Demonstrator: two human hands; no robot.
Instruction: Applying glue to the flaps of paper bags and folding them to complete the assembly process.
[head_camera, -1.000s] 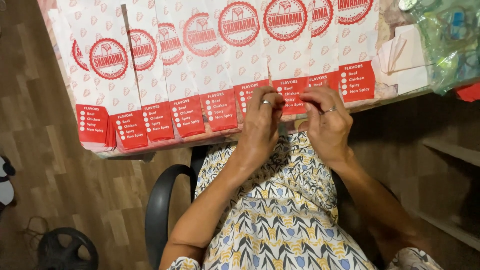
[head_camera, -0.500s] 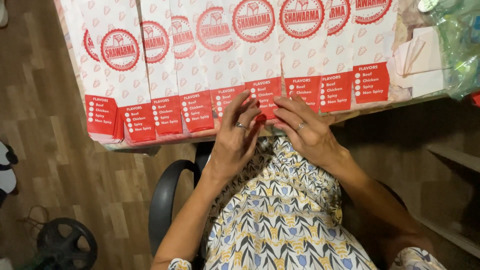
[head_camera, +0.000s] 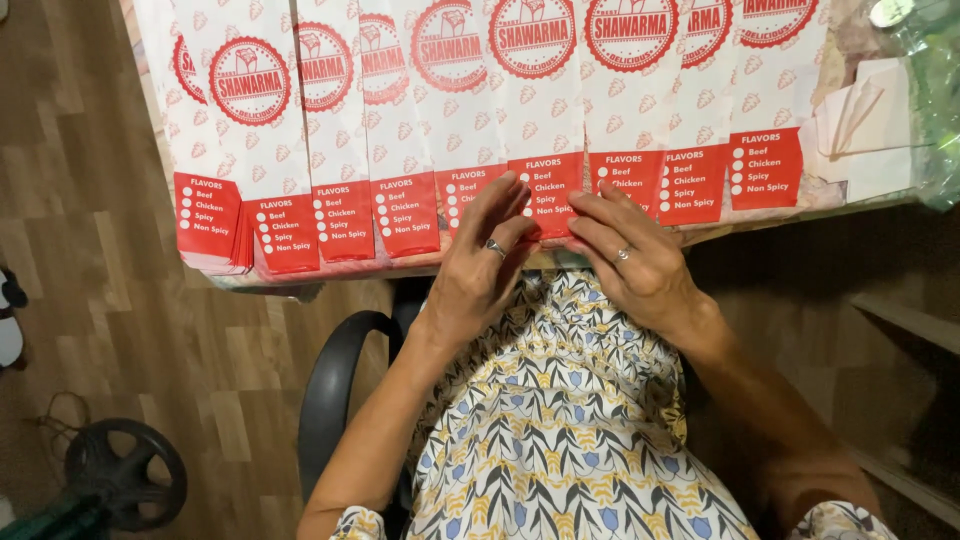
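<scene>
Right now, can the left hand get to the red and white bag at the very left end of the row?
Probably yes. The left hand rests on a middle bag, and nothing lies in the way to the end bag at the table edge.

Both hands now flat at the bag's red end

My left hand (head_camera: 480, 265) and right hand (head_camera: 630, 260) spread their fingers wider over the middle paper bag (head_camera: 545, 150), no longer pinching its edge together.

1. Even, soft indoor light is falling from above, leaving the white paper bags (head_camera: 560, 110) bright but not glaring.
2. The wooden floor (head_camera: 90, 250) under the table's near edge is sitting dimmer.
3. Focus is holding sharp throughout; lines are bending slightly toward the corners.
</scene>
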